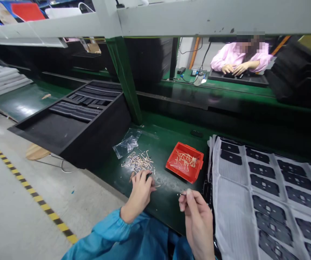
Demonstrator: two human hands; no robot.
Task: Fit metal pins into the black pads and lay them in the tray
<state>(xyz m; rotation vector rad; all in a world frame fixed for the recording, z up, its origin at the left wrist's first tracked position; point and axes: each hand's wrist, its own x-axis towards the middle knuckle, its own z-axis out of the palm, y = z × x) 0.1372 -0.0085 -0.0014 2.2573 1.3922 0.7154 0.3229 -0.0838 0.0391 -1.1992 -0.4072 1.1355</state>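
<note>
My left hand [141, 190] is closed, fingers curled, at the near edge of a pile of small pale bent strips [140, 161] on the green bench. A small pale strip [157, 186] sticks out by its thumb and seems pinched there. To the right, my right hand [198, 215] is raised over the bench's front edge, thumb and finger pinched on a small thin dark piece [181, 195]. Its exact kind is too small to tell. Beyond both hands, a red tray [168, 167] holds more of the pale strips.
A clear plastic bag [128, 142] lies behind the pile. Left stands a large black bin [98, 144] with black parts. At right, white-lined trays [231, 202] carry flat black parts. A green post [125, 79] rises behind. Across the bench sits a co-worker in pink [225, 56].
</note>
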